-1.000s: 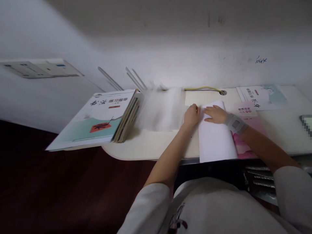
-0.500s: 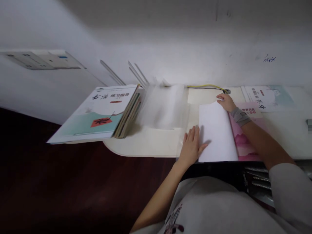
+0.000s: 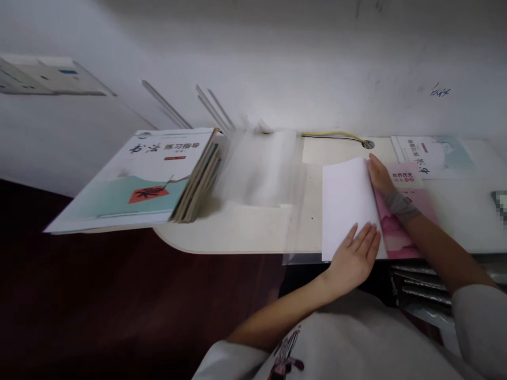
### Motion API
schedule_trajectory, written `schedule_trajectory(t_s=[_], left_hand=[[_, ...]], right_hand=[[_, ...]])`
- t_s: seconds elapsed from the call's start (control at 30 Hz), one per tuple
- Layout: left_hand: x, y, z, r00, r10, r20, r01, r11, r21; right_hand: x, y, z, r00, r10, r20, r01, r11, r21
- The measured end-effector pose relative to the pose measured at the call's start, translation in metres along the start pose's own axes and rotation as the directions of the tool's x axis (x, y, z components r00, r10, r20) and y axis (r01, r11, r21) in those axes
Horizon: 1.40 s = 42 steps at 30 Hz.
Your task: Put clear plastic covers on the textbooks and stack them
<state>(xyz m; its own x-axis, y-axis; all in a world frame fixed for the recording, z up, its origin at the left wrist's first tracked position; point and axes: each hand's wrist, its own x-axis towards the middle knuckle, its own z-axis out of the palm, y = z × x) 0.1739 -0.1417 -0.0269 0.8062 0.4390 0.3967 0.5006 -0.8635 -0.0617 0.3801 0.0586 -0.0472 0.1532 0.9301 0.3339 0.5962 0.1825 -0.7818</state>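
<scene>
A pink book (image 3: 407, 211) lies on the pale desk (image 3: 237, 232) in front of me, with a plain white sheet (image 3: 344, 206) folded over its left part. My left hand (image 3: 356, 256) lies flat and open on the sheet's near right corner, fingers stretched toward the wall. My right hand (image 3: 379, 174), with a grey band on the wrist, rests its fingers along the sheet's far right edge, where the sheet meets the pink cover. A clear plastic sheet (image 3: 261, 169) lies on the desk left of the white sheet.
A stack of books (image 3: 138, 177) with a white and teal cover on top overhangs the desk's left end. Another white and teal booklet (image 3: 433, 150) lies at the back right. A yellow cable (image 3: 332, 134) runs along the wall to a hole in the desk.
My left hand slid right along the near edge onto the sheet's near right corner. My right hand moved a little down the sheet's right edge. The view shifted slightly left.
</scene>
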Motion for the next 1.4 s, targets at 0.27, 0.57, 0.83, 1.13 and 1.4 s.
schedule_trajectory(t_s=[0.27, 0.57, 0.83, 1.13, 1.4], left_hand=[[-0.019, -0.008, 0.004, 0.997, -0.062, 0.05, 0.057, 0.994, 0.098], [-0.023, 0.003, -0.003, 0.995, -0.069, 0.079, 0.061, 0.994, 0.091], [-0.038, -0.011, -0.017, 0.985, -0.152, 0.08, 0.14, 0.982, 0.129], [-0.028, 0.002, -0.004, 0.988, -0.13, 0.081, 0.121, 0.986, 0.115], [-0.036, -0.004, -0.001, 0.984, -0.145, 0.108, 0.134, 0.986, 0.1]], right_hand=[[-0.03, -0.001, 0.005, 0.959, -0.151, 0.239, 0.187, 0.973, -0.134], [-0.031, -0.003, 0.003, 0.898, -0.219, 0.381, 0.311, 0.929, -0.2], [-0.031, -0.005, 0.006, 0.903, -0.234, 0.36, 0.322, 0.924, -0.208], [-0.034, -0.01, 0.007, 0.889, -0.246, 0.386, 0.355, 0.904, -0.24], [-0.037, -0.019, 0.005, 0.841, -0.282, 0.462, 0.431, 0.865, -0.257]])
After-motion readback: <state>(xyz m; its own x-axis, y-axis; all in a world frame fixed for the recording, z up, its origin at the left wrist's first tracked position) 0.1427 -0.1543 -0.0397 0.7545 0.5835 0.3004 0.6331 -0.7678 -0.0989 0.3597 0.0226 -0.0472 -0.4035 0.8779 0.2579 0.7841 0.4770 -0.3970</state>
